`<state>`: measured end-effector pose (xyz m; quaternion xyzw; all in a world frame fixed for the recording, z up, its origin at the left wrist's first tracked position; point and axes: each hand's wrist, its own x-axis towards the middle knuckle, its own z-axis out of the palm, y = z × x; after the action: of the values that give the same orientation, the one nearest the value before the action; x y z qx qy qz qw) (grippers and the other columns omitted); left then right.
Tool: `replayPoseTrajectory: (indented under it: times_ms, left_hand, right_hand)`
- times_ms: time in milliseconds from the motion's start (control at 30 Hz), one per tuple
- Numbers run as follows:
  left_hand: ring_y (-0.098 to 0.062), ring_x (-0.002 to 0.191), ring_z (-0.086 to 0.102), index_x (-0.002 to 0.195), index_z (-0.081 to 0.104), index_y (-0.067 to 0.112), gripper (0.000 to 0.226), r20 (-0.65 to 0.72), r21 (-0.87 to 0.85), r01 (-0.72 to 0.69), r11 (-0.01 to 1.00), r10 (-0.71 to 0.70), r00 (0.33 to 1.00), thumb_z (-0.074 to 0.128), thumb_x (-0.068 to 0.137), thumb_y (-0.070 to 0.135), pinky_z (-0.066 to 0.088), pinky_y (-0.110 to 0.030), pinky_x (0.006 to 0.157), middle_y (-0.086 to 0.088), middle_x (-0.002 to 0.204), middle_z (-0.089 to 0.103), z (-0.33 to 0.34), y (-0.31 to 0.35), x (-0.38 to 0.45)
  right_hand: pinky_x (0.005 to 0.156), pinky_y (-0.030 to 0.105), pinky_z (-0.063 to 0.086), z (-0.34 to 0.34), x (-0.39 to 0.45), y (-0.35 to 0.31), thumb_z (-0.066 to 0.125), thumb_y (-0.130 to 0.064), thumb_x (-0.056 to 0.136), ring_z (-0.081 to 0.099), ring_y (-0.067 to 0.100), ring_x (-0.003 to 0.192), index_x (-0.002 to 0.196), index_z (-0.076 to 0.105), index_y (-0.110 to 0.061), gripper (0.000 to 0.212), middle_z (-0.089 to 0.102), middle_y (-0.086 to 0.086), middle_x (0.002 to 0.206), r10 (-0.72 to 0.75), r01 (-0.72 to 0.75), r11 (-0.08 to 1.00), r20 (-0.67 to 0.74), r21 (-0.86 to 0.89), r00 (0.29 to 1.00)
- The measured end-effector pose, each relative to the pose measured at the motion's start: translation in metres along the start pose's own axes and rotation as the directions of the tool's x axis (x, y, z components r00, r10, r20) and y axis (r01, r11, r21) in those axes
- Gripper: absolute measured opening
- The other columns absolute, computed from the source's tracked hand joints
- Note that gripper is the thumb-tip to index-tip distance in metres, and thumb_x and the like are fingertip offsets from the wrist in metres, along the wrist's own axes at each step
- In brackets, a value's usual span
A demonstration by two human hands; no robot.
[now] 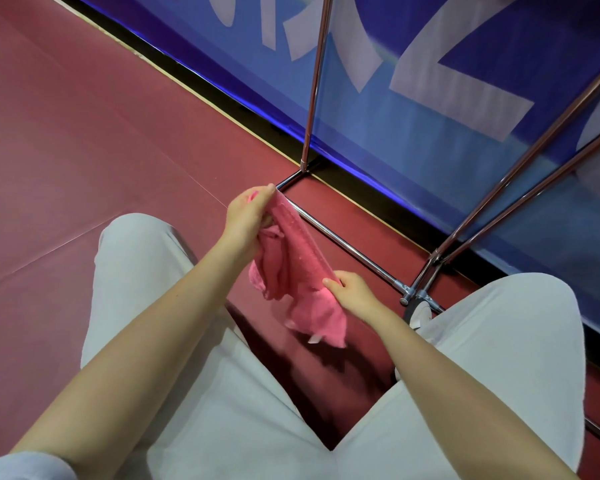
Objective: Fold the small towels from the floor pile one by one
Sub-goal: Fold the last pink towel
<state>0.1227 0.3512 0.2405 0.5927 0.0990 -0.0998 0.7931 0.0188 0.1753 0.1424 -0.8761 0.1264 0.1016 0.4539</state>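
Looking past our own arms, we see the red floor (84, 133) filling most of the view, with a blue banner (430, 81) and a chrome rack (343, 237) beyond the fingers and our pale trouser legs (160, 271) below them. No pile of towels shows anywhere here.

Between the hands hangs one pink towel (291, 268), held in the air above the gap between our knees. Our left hand (248, 216) pinches the far end of its top edge, fingers curled round the cloth; our right hand (352, 292) grips the near end of that same edge, thumb over the fabric. The edge runs taut from one set of fingers to the other, a slanting line away from us and to the left, and the rest bunches and droops beneath it (a small white tag shows at the lowest corner).

We judge the towel is being stretched out before its first fold. Both hands are equally engaged, so the fold turns on bringing the two held ends together along that long axis.
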Motion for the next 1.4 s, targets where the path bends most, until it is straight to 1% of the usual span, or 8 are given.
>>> replayPoseTrajectory:
  times_ms: [500,700,800,1033,1133,1200,1333,1400]
  left_hand:
    - [-0.004,0.031,0.039,0.076,0.05,0.014,0.021,-0.357,-0.26,0.068,0.963,-0.162,0.92,0.063,0.092,0.011,0.037,-0.019,0.037,0.001,0.055,0.041,-0.045,0.014,0.026]
    - [-0.018,0.045,0.048,0.065,0.045,0.016,0.029,-0.332,0.027,0.12,0.992,-0.104,0.937,0.057,0.092,0.016,0.047,-0.032,0.049,-0.004,0.059,0.044,-0.046,0.002,0.034]
    - [-0.021,0.058,0.046,0.057,0.042,0.022,0.033,-0.322,0.26,0.087,0.962,0.002,0.947,0.055,0.087,0.021,0.054,-0.051,0.065,-0.006,0.06,0.041,-0.044,-0.003,0.035]
    - [-0.02,0.062,0.052,0.065,0.052,0.019,0.042,-0.178,0.46,-0.284,0.841,0.4,0.899,0.035,0.101,0.032,0.044,-0.034,0.066,0.0,0.066,0.058,-0.025,-0.001,0.019]
    - [-0.03,0.066,0.051,0.068,0.047,0.003,0.045,-0.078,0.584,-0.395,0.709,0.533,0.842,0.031,0.1,0.031,0.041,-0.041,0.066,-0.014,0.066,0.054,-0.025,-0.005,0.017]
    - [-0.031,0.067,0.042,0.065,0.038,0.007,0.042,0.026,0.694,-0.448,0.563,0.602,0.798,0.031,0.102,0.026,0.03,-0.041,0.063,-0.011,0.064,0.044,-0.023,-0.004,0.012]
    - [-0.019,0.059,0.026,0.063,0.022,0.019,0.043,0.081,0.82,-0.368,0.438,0.547,0.833,0.032,0.104,0.026,0.015,-0.037,0.057,0.002,0.061,0.027,-0.022,-0.003,0.009]
    - [-0.02,0.059,0.029,0.064,0.03,0.016,0.041,0.024,0.801,-0.254,0.543,0.395,0.918,0.033,0.103,0.029,0.019,-0.036,0.058,-0.001,0.062,0.033,-0.02,-0.005,0.013]
  right_hand:
    - [0.046,0.016,0.032,-0.001,-0.003,0.018,0.041,-0.004,0.095,0.041,0.011,0.056,0.072,0.053,-0.011,0.027,0.047,-0.001,0.063,0.182,-0.18,0.982,-0.034,0.063,0.983]
    - [0.056,0.021,0.037,-0.014,-0.002,-0.019,0.046,-0.016,0.098,0.05,0.014,0.08,0.102,0.065,-0.004,0.023,0.058,0.004,0.088,0.17,-0.145,0.962,-0.091,0.232,0.981]
    - [0.058,0.019,0.037,-0.021,-0.01,-0.041,0.048,-0.023,0.099,0.046,0.005,0.067,0.081,0.062,-0.004,0.03,0.052,0.001,0.075,0.055,-0.009,0.963,-0.163,0.27,0.985]
    - [0.073,0.022,0.044,-0.034,-0.021,-0.057,0.04,-0.014,0.1,0.054,0.014,0.085,0.093,0.056,-0.011,0.017,0.058,-0.001,0.088,-0.042,0.144,0.965,-0.413,0.22,0.91]
    - [0.077,0.0,0.038,-0.039,-0.022,-0.058,0.036,-0.008,0.1,0.051,0.007,0.106,0.115,0.056,-0.015,0.026,0.056,-0.007,0.112,0.012,0.135,0.927,-0.386,0.35,0.922]
    - [0.082,0.003,0.038,-0.039,-0.023,-0.059,0.036,-0.003,0.097,0.051,0.005,0.105,0.112,0.06,-0.017,0.031,0.058,-0.009,0.109,0.006,0.165,0.895,-0.38,0.414,0.925]
    - [0.071,0.021,0.048,-0.041,-0.025,-0.062,0.046,-0.002,0.094,0.059,0.01,0.08,0.083,0.064,-0.016,0.025,0.063,0.002,0.085,0.061,0.129,0.792,-0.286,0.597,0.956]
    - [0.066,0.021,0.055,-0.042,-0.027,-0.066,0.048,0.001,0.094,0.065,0.011,0.076,0.091,0.062,-0.008,0.017,0.067,0.009,0.088,0.032,0.09,0.64,-0.144,0.763,0.989]
